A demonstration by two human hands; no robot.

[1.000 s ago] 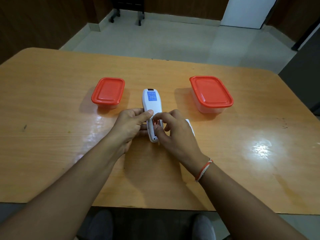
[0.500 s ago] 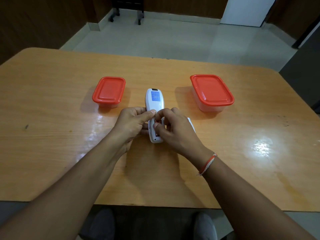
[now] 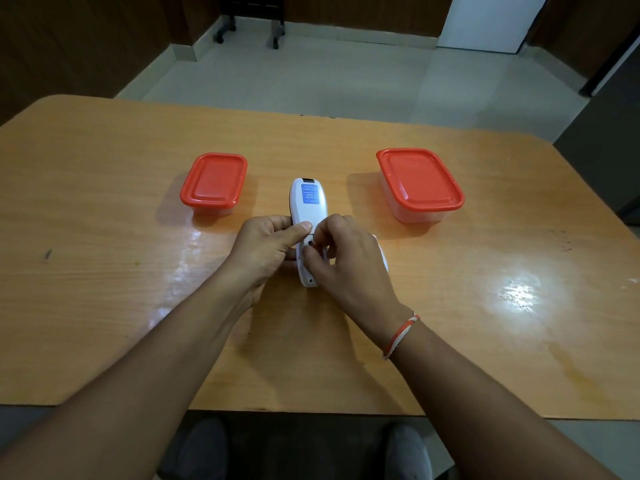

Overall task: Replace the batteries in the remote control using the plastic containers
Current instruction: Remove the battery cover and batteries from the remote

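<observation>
A white remote is lying face-down w/ its back up, in the middle of a wooden table, long axis running away from the person, blue sticker showing near the far end. The left hand is gripping the remote from the left side, thumb lying across the back of it, other fingers curled under/around the edge. The right hand is sitting over the near half, thumb and forefinger pinched together down in the opened battery bay; something small w/ a bit of red is showing at the fingertips, prob. a battery, but can't tell for sure since the fingers are covering it. A white piece, looking like the battery cover, is peeking out from behind the right hand, lying on the table just beside the remote. A red & white thread band is sitting on the right wrist. Two clear plastic boxes w/ red lids are standing on the table, lids on: the smaller box to the far left of the remote, the bigger box to the far right, both well apart from the hands. Glare patches are shining on the tabletop. Two shoes are showing under the near table edge.
</observation>
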